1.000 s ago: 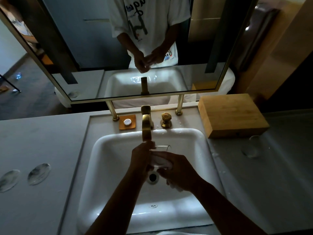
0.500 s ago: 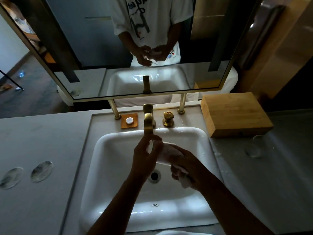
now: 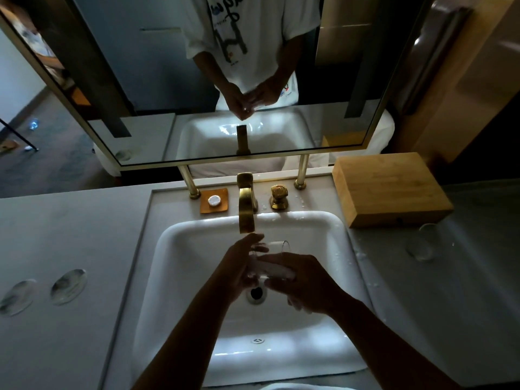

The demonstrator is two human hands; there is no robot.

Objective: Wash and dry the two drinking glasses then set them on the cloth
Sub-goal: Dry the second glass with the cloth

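a person stands at a white sink (image 3: pixel 180 249) and looks down at both hands, which are raised over the drain (image 3: pixel 256 293) just below a brass faucet (image 3: pixel 246 205). the left hand (image 3: pixel 239 270) curls its fingers around a clear drinking glass (image 3: pixel 277 247), held on its side with the rim pointing away and to the right. the right hand (image 3: pixel 302 282) grips a white cloth or sponge (image 3: pixel 277 270) and presses it against the wall of the glass; which of the two it is cannot be told in the dim light. no stream of water can be made out.

the second drinking glass (image 3: pixel 426 243) stands upright on the grey counter (image 3: pixel 84 220) to the right of the sink, near a wooden box (image 3: pixel 391 187). drops of water lie on the counter around it.

the held glass is likely light, stiff, breakable, and slippery when wet or soapy, so a wrap around its body seems safer than a pinch at the thin rim. the hard basin walls and the faucet spout sit close by, so turning it calls for care. open room lies on the left counter, where two round coasters (image 3: pixel 69 287) rest well apart from the sink. a soap dish (image 3: pixel 213 200) and a brass handle (image 3: pixel 279 196) flank the faucet.
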